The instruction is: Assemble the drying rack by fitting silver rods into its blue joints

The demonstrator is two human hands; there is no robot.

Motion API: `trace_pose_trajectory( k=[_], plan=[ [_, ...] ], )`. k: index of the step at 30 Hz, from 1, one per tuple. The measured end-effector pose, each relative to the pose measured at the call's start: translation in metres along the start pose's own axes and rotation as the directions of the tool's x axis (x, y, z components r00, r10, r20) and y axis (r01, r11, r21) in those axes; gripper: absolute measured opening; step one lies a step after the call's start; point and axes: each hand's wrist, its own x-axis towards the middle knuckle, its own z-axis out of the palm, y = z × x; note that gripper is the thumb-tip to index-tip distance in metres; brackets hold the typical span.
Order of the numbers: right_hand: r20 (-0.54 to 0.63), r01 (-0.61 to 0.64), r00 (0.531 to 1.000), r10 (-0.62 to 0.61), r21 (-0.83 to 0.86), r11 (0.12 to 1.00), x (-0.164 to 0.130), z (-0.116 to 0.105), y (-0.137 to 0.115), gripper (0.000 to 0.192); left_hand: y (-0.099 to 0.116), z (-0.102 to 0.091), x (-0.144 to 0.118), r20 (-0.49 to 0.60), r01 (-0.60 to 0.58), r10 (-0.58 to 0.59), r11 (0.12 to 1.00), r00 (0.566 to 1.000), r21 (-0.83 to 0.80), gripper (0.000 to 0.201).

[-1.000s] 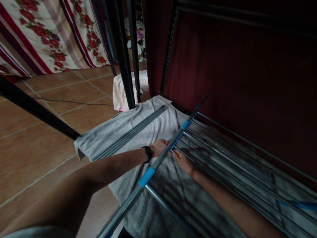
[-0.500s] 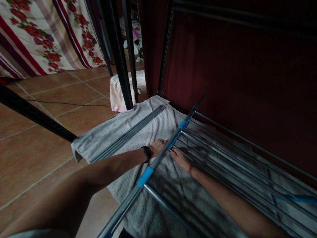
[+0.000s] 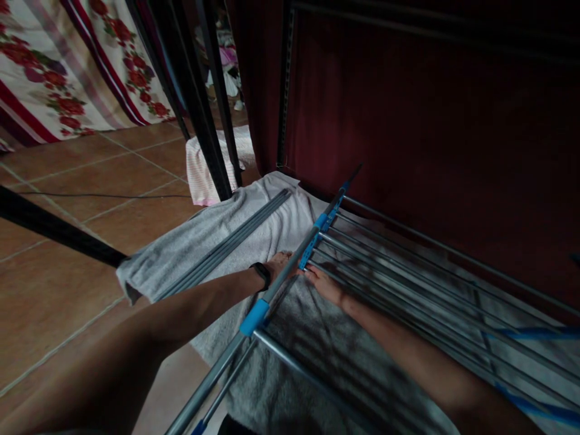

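Observation:
A grey towel (image 3: pixel 212 232) lies spread over a metal drying rack (image 3: pixel 408 266) with blue plastic joints. My left hand (image 3: pixel 277 266), a black band on its wrist, rests on the towel just left of the rack's blue-jointed side rail (image 3: pixel 254 311). My right hand (image 3: pixel 322 285) lies flat on the towel under the rack's thin bars, right of that rail. The fingertips of both hands are near each other at the rail. Whether either hand pinches the cloth cannot be seen.
A folded rack wing of grey rods (image 3: pixel 226 241) lies on the towel's left part. Black metal posts (image 3: pixel 199 115) rise behind, a dark red curtain (image 3: pixel 408 109) hangs at the right. A pink-striped cloth (image 3: pixel 203 172) and a floral sheet (image 3: pixel 58 66) are on the tiled floor (image 3: pixel 67 260).
The view has shifted, so everything sits further left and slightly higher in frame. Both hands stay on the towel at the rail with hardly any movement.

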Motion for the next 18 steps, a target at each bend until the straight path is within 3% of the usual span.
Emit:
trace_pose_trajectory(
  k=[7,18],
  plan=[
    [0.028,0.006,1.000,-0.007,0.026,1.000,-0.001,-0.003,-0.004,0.031,0.005,-0.006,-0.002,0.033,0.058,-0.057,0.998,0.998,-0.025,0.038],
    [0.032,0.026,0.999,-0.027,0.010,1.000,-0.002,-0.004,-0.006,0.027,0.011,-0.019,-0.006,0.027,0.036,-0.036,0.999,0.999,-0.003,0.043]
  ],
)
